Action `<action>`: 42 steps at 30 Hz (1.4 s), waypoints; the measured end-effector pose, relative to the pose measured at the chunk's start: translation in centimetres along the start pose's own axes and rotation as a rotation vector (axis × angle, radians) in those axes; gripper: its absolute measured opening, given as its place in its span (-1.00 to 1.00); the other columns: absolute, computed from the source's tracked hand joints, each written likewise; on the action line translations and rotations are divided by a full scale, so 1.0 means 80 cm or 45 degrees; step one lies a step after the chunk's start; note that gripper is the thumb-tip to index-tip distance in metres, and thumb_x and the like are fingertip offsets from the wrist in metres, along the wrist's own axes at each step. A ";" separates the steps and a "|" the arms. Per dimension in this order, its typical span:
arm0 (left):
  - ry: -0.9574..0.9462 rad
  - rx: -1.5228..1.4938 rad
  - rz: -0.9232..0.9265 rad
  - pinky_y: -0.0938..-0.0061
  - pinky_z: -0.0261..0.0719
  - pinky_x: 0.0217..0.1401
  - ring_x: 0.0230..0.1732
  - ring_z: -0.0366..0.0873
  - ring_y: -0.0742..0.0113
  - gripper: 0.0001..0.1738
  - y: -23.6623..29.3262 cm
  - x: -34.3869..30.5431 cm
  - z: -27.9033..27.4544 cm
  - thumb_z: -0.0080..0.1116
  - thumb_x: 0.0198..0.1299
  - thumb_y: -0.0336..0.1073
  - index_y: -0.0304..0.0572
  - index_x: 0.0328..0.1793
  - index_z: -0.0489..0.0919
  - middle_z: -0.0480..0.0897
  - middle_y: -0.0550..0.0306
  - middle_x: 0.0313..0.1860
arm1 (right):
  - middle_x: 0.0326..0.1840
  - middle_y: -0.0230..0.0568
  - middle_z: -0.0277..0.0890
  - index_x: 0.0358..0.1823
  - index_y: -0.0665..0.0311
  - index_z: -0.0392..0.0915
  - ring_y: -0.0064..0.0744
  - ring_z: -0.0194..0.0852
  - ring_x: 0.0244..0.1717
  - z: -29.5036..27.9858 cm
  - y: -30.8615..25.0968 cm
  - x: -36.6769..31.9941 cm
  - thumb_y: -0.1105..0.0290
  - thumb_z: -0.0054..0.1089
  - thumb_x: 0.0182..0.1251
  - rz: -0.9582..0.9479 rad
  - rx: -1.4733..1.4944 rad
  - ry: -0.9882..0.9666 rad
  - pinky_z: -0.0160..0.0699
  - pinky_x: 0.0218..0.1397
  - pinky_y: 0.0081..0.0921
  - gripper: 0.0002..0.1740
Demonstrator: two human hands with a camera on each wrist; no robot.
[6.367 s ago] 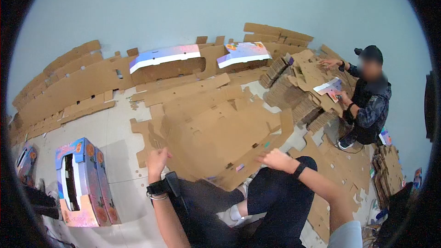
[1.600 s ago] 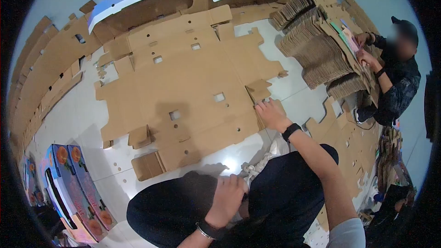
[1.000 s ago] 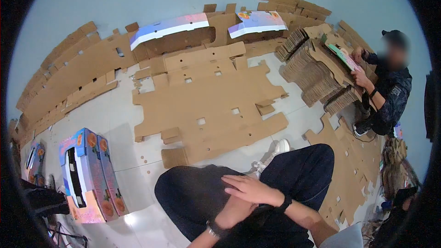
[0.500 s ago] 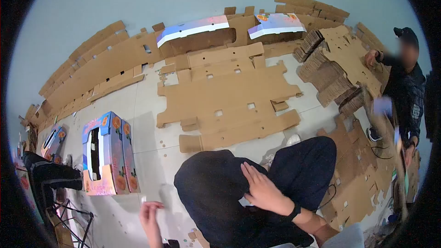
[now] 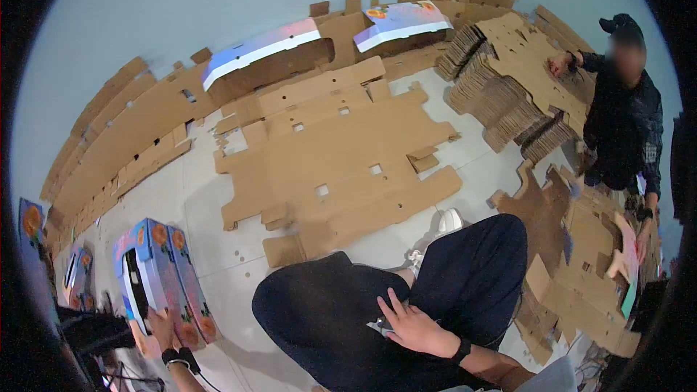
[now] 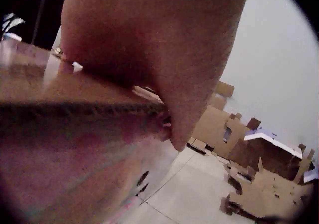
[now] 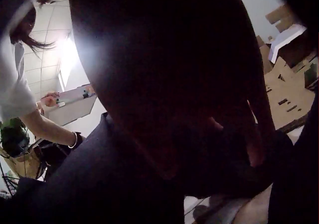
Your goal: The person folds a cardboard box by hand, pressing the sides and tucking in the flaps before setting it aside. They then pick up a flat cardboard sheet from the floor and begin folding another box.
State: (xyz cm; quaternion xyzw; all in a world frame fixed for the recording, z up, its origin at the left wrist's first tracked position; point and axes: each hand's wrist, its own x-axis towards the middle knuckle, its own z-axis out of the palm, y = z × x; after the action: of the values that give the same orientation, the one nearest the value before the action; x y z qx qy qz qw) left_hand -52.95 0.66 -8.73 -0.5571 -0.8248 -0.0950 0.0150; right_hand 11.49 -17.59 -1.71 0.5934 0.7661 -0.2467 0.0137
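Observation:
At the lower left of the head view, my left hand [image 5: 162, 328] grips the near end of an upright carton [image 5: 161, 268] printed blue and pink with oranges. In the left wrist view, the hand hooks over the carton's brown edge [image 6: 84, 97], thumb down along the printed side; the other fingers are largely hidden. My right hand [image 5: 421, 330] rests on my dark-trousered lap with fingers spread. A small grey piece [image 5: 377, 327] shows beside its thumb. In front of my legs a large die-cut cardboard blank [image 5: 319, 163] lies flat on the floor.
Tall stacks of folded cardboard [image 5: 501, 105] stand at the right. Beside them a person [image 5: 624, 116] reaches toward the stack and holds cardboard. Loose sheets [image 5: 581, 276] cover the floor right of me. Cardboard strips [image 5: 138, 149] line the wall. A black tripod-like stand [image 5: 120, 374] is lower left.
My left hand has left my lap and reached the printed carton, which now leans slightly. My right hand stays on my lap. The other person has moved a cardboard piece from the stack toward the right.

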 end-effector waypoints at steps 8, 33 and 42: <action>0.203 0.078 -0.191 0.06 0.33 0.21 0.16 0.34 -0.29 -0.05 0.078 -0.029 -0.018 0.37 -0.11 0.02 -0.42 0.32 0.24 0.39 -0.42 0.09 | 0.39 0.55 -0.08 0.38 0.67 -0.13 0.10 0.52 -0.10 -0.010 -0.023 0.050 0.17 0.14 0.24 0.289 0.015 -0.002 0.47 0.10 -0.31 -0.08; -0.179 -0.919 0.922 0.04 0.22 0.17 0.12 0.23 -0.17 0.16 0.575 -0.345 -0.245 0.58 -0.42 -0.09 -0.32 0.36 0.19 0.30 -0.22 0.07 | 0.56 0.07 -0.31 0.50 0.33 -0.40 -0.06 -0.19 0.53 -0.101 0.002 -0.051 -0.21 -0.01 0.27 -0.138 1.443 1.214 -0.17 0.51 -0.16 0.09; -1.150 -1.492 0.852 0.17 0.55 0.09 0.23 0.17 -0.16 -0.13 0.649 -0.482 -0.199 0.38 -0.07 -0.33 -0.19 0.38 0.16 0.07 -0.22 0.25 | 0.55 -0.01 -0.23 0.52 0.28 -0.36 -0.22 -0.15 0.50 -0.107 0.109 -0.088 0.29 0.11 0.29 0.296 1.364 1.310 -0.13 0.49 -0.35 -0.04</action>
State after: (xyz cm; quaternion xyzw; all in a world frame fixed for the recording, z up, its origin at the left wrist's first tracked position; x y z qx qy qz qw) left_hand 8.20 -18.69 9.13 -0.6761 -0.3574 -0.2679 -0.5860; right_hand 23.88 -19.07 4.91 0.6363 0.3832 -0.2744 -0.6107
